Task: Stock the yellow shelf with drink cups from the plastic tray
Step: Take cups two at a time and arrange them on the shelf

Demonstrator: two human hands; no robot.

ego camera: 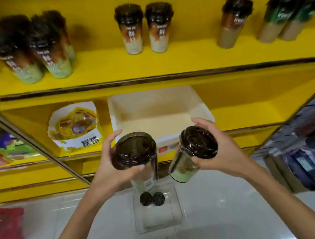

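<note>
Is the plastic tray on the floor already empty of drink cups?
No, two dark-lidded cups still stand in the clear plastic tray on the floor below the hands.

The shelf cups (27,48) at far left blur together (count unclear), their labels unreadable.
</note>
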